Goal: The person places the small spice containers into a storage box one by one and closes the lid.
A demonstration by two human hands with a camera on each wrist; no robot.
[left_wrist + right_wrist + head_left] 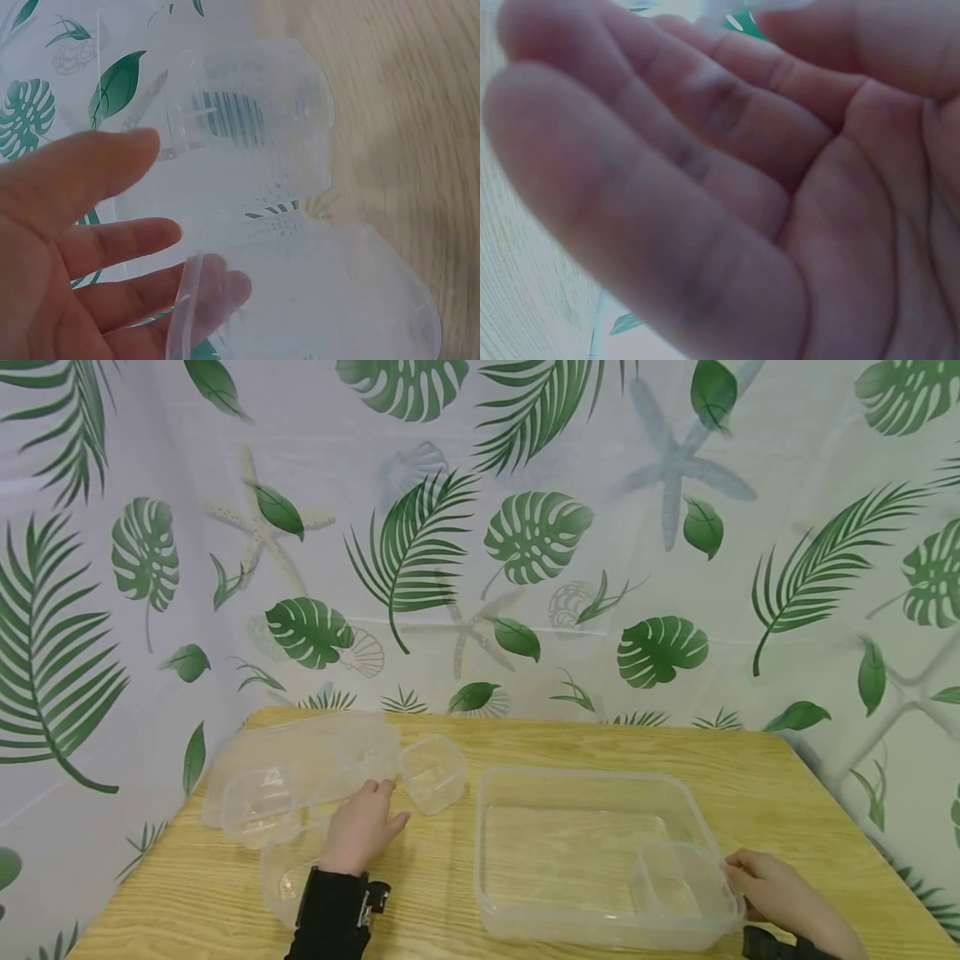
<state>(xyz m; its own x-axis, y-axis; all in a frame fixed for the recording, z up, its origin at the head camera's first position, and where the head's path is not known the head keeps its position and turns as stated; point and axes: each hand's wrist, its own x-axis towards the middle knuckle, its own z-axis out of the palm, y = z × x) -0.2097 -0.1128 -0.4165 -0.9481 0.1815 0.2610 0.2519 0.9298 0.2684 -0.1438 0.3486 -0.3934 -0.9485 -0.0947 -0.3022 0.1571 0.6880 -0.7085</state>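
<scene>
A large clear plastic container (592, 927) stands on the table, with a small clear container (678, 881) in its right front corner. At its right side is my right hand (780, 893), fingertips right at the rim. In the right wrist view its fingers (622, 172) are loosely bent, with no object showing between them. My left hand (363, 827) reaches over the small clear containers on the left, fingers relaxed. Just beyond its fingertips stands one small container (432, 775). The left wrist view shows a clear plastic edge (184, 307) overlapping some fingers of that hand.
A large clear lid (300, 739) lies at the table's back left. Small clear containers (260, 806) rest on and beside it, one (281, 877) partly behind my left wrist. A leaf-patterned curtain (555, 652) hangs behind the wooden table (427, 893).
</scene>
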